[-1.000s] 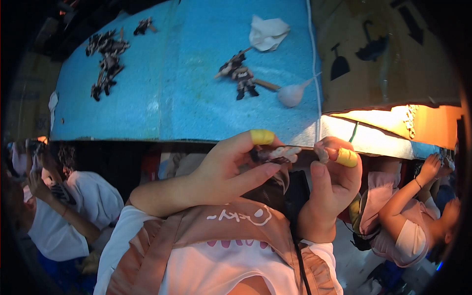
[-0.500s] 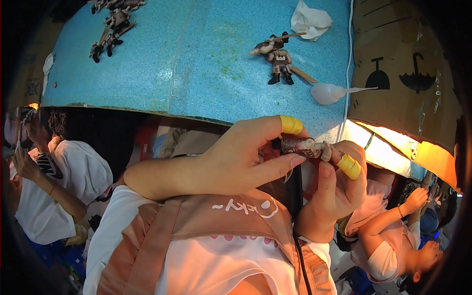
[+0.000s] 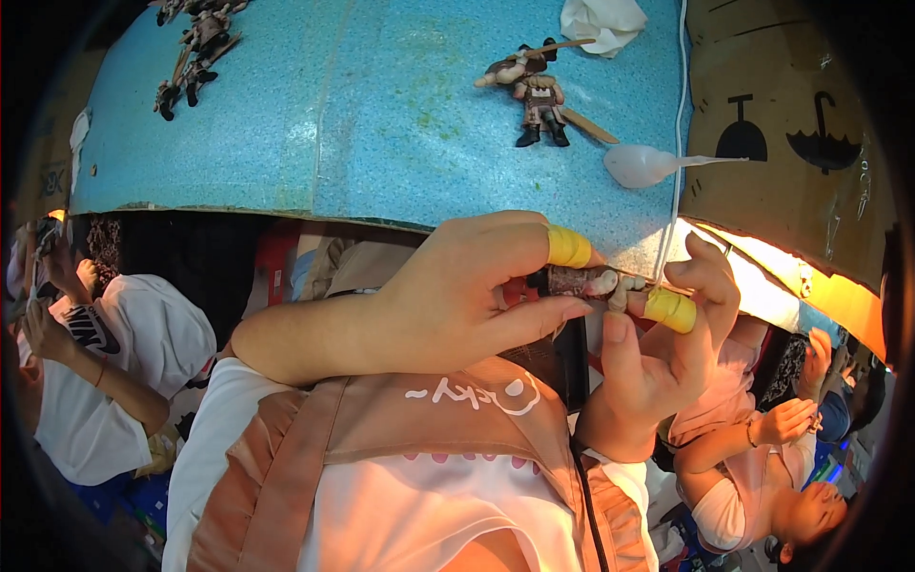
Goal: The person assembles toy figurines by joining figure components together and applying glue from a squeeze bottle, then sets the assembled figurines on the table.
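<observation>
Between my two hands, just off the near edge of the table, is a small brown and beige figurine [image 3: 579, 280], lying sideways. My left hand [image 3: 467, 276] is closed round its darker end, with yellow tape on a finger. The thumb and taped index finger of my right hand [image 3: 658, 343] pinch the pale end; its other fingers are lifted and curled. Beyond my hands, a similar figurine [image 3: 539, 107] with black boots lies on the blue table, a second one and thin wooden sticks against it.
The blue table [image 3: 381, 143] carries a translucent squeeze bulb [image 3: 640, 166] with a thin nozzle, a crumpled white tissue [image 3: 604, 25] and several figurines [image 3: 202, 48] at far left. A white cord [image 3: 680, 124] runs beside a cardboard sheet [image 3: 782, 86]. People sit at left [image 3: 143, 334] and right [image 3: 753, 467].
My right hand's outer fingers have lifted and spread while its pinch stays on the figurine's pale end. The view has shifted slightly. At right, the co-worker's hands have moved apart.
</observation>
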